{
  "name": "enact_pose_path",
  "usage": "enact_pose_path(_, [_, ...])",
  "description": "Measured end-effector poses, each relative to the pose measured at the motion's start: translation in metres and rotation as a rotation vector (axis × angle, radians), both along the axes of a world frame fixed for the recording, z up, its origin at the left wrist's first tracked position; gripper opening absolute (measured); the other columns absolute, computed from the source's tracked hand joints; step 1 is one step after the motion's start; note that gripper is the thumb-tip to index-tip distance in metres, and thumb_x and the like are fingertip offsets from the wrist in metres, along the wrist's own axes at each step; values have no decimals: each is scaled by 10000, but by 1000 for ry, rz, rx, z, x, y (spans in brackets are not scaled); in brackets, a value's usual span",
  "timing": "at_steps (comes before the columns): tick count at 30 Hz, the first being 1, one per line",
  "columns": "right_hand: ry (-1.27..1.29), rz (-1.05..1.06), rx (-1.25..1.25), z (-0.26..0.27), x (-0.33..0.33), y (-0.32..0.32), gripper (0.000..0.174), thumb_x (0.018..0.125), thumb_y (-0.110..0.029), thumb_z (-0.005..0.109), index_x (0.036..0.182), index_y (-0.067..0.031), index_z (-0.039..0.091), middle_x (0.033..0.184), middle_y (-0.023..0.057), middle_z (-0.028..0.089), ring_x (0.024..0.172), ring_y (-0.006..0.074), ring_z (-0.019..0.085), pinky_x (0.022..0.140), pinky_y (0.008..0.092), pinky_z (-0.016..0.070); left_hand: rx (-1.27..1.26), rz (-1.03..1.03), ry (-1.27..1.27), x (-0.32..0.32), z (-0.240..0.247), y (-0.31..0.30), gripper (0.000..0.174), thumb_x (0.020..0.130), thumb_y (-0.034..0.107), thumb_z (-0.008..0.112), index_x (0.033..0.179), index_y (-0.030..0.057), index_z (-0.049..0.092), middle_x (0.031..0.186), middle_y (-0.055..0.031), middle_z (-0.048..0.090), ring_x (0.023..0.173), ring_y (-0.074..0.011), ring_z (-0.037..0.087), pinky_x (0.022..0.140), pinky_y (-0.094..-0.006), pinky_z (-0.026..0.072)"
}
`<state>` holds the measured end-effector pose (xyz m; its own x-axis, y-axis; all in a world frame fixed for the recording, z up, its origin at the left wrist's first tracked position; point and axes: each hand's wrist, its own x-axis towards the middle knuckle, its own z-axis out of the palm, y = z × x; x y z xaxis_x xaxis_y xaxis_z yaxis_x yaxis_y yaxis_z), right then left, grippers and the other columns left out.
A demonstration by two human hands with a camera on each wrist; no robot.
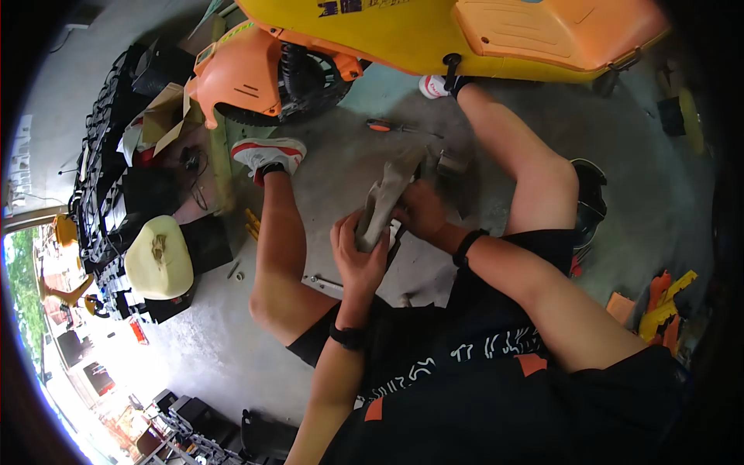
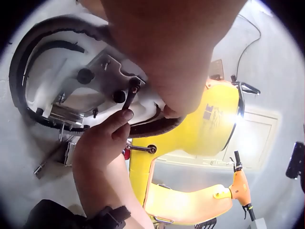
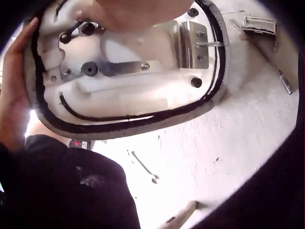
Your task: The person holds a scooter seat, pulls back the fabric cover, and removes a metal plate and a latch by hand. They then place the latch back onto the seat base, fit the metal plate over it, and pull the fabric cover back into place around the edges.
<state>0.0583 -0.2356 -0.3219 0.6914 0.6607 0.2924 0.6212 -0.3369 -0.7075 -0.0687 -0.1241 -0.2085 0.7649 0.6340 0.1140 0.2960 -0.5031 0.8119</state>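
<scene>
A seat [image 1: 394, 186], grey outside with a white underside carrying a metal bracket and black rubber bumpers, is held up between the knees. The left hand [image 1: 358, 252] grips its rim; in the right wrist view that hand's fingers [image 3: 28, 40] wrap the left edge. The right hand [image 1: 425, 209] is at the underside, and in the left wrist view it pinches a small dark wrench [image 2: 129, 98] between thumb and finger. The wrench's ring end sits over a fastener on the metal bracket [image 2: 112, 71]. Part of the underside is hidden behind the left hand in the left wrist view.
A yellow and orange scooter [image 1: 403, 39] stands ahead. On the floor lie a screwdriver [image 1: 380, 125], an open-ended wrench [image 3: 144, 167] and a small metal bracket [image 3: 259, 25]. A cream-coloured seat [image 1: 159, 267] is at the left, and orange and yellow parts [image 1: 659, 314] at the right.
</scene>
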Motion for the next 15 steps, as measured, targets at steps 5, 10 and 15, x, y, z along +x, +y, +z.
enact_pose_path(5, [113,-45,-57,-18,-22,-3,235,783,-282,725,825,-76,619,895,111,625,895,358,564,757,471,478,6,9,-32,5,1,-10,412,761,102,776,1124,16,601,1100,-167,573,1046,-354,578,922,-428,466])
enact_pose_path(10, [231,124,-64,3,-10,-6,224,825,-296,716,873,-84,661,863,103,634,900,343,577,774,460,474,-39,130,-7,-5,-5,-16,391,783,133,769,1113,4,604,1099,-162,566,1052,-340,573,940,-414,454])
enact_pose_path(15, [202,144,64,-7,-25,6,273,859,-346,689,979,-101,676,985,82,639,1008,318,580,844,466,461,-270,300,-32,-15,-18,-5,389,835,194,753,1129,-7,596,1088,-153,559,1044,-303,564,925,-383,440])
